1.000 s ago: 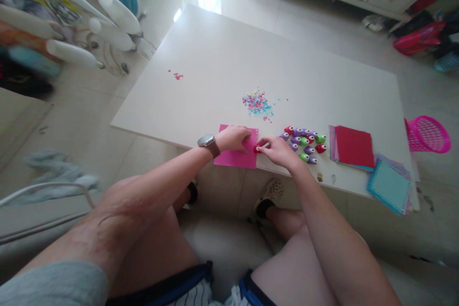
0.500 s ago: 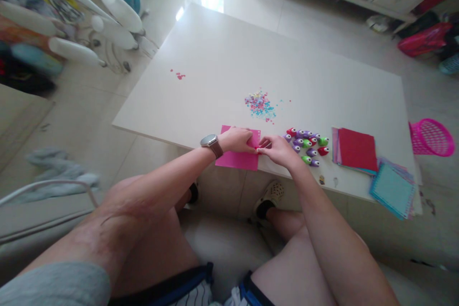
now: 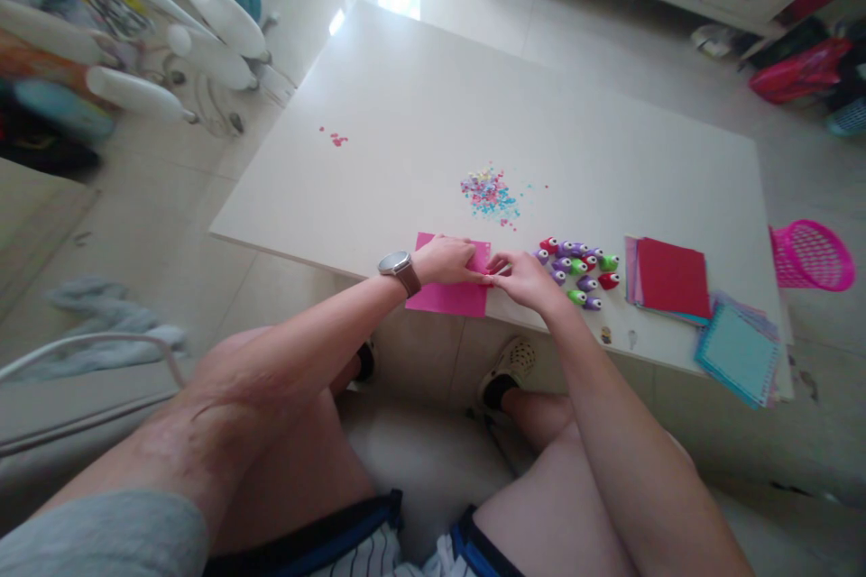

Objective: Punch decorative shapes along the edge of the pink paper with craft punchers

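A bright pink sheet of paper (image 3: 450, 299) lies over the table's front edge, with small punched marks near its upper right corner. Across it rests my left hand (image 3: 443, 260), a watch on its wrist, holding the sheet near the right edge. At that edge, my right hand (image 3: 520, 275) pinches a small red craft punch (image 3: 489, 280), mostly covered by the fingers. The thumbs of both hands come close together there. Just right of my right hand stands a cluster of small purple, green and red craft punches (image 3: 575, 267) with white eye-like dots.
Paper confetti (image 3: 491, 194) is heaped mid-table, and a few pink bits (image 3: 338, 141) lie farther left. On the right are stacked red sheets (image 3: 672, 278) and blue sheets with punched edges (image 3: 736, 352). Two small charms (image 3: 606, 335) sit near the front edge. A pink basket (image 3: 815, 254) stands beyond the table.
Both hands stay at the pink paper's right edge, with only a slight shift of the fingers around the red punch. The whole view has moved a little.
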The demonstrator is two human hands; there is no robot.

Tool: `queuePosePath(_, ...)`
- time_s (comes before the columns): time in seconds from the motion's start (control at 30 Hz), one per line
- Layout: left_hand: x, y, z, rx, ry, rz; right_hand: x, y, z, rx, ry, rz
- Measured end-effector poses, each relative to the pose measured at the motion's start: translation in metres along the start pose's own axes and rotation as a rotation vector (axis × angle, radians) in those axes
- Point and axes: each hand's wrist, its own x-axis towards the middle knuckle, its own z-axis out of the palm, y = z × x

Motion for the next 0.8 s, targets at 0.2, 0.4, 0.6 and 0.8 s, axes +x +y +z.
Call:
queuePosePath(0.2, 0.003, 0.002, -0.001, 0.02, -0.031, -0.027, 0.004, -0.004, -0.002, -0.053, 0.023, 0.048)
queuePosePath(0.4, 0.004, 0.005, 0.001, 0.034, -0.053, -0.059, 0.002, -0.019, -0.005, -0.233, 0.008, 0.183)
queuePosePath(0.6, 0.004, 0.011, -0.002, 0.068, -0.074, -0.089, 0.007, -0.025, -0.003, -0.302, -0.029, 0.239)
queuePosePath(0.8, 0.005, 0.014, 0.0, 0.082, -0.065, -0.108, 0.014, -0.026, -0.002, -0.341, -0.053, 0.256)
